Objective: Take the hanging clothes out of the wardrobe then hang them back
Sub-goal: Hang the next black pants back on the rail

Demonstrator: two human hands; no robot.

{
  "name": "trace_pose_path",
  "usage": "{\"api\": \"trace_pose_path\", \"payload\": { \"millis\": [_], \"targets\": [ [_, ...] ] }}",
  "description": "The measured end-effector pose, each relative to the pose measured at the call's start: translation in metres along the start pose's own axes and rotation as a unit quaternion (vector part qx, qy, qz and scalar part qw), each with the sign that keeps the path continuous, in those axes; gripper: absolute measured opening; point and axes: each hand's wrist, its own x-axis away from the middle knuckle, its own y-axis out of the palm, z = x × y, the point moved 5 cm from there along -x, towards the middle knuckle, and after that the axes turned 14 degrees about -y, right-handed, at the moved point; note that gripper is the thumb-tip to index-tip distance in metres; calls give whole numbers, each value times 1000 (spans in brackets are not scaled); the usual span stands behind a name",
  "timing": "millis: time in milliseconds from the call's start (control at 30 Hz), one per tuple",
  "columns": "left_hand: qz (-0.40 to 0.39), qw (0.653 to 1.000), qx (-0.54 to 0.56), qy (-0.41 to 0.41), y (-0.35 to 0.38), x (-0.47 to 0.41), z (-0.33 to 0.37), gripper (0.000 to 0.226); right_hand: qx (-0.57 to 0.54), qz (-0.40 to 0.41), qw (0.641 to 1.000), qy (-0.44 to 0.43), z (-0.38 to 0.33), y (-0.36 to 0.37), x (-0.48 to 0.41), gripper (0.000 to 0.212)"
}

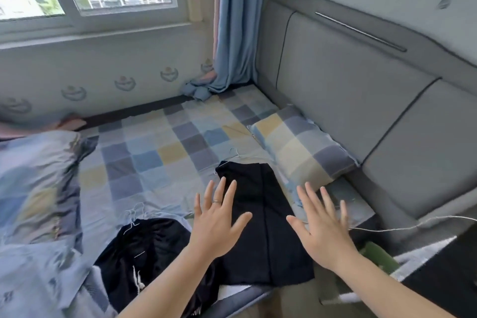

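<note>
Flat black garment: laid out on the checked bed sheet at the near edge, directly below and between the 2 hands.
Long axis: run away from the person toward the pillow, with the far end tilted slightly left.
Wire hanger hook: seen at the far end, just past the fingertips, and judged nearer to the left hand.
Left hand: held open with fingers spread and nothing gripped; its fingers are seen over the garment's left edge.
Right hand: held open with fingers spread and nothing gripped, at the right edge.
Contact: whether cloth is touched cannot be told.
Second black garment: crumpled just beside the first, to the left, with a wire hanger at its top.
Pillow: set against the grey headboard.
Wardrobe: not seen in this view.
Coming move: a pick-up at the hanger end is judged likely.
</note>
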Motion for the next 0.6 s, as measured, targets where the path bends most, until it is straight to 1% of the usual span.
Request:
{"api": "trace_pose_path", "payload": {
  "millis": [133,267,333,467,567,600],
  "targets": [
    [-44,998,13,-47,28,-62,3,79,-7,-54,999,1,35,17,-66,97],
    [-90,992,15,-93,64,-112,1,75,-27,-114,993,6,66,44,-127,78],
    [-110,987,14,-114,83,-136,-2,78,-32,-140,990,8,82,61,-155,72],
    [-136,980,17,-145,127,-186,-13,89,-33,-182,983,0,109,104,-208,73],
    [-153,975,14,-164,162,-224,-27,83,-25,-200,979,6,128,144,-246,81],
    [-161,973,10,-164,176,-237,-33,81,-23,-205,979,9,133,159,-259,79]
  ]
}}
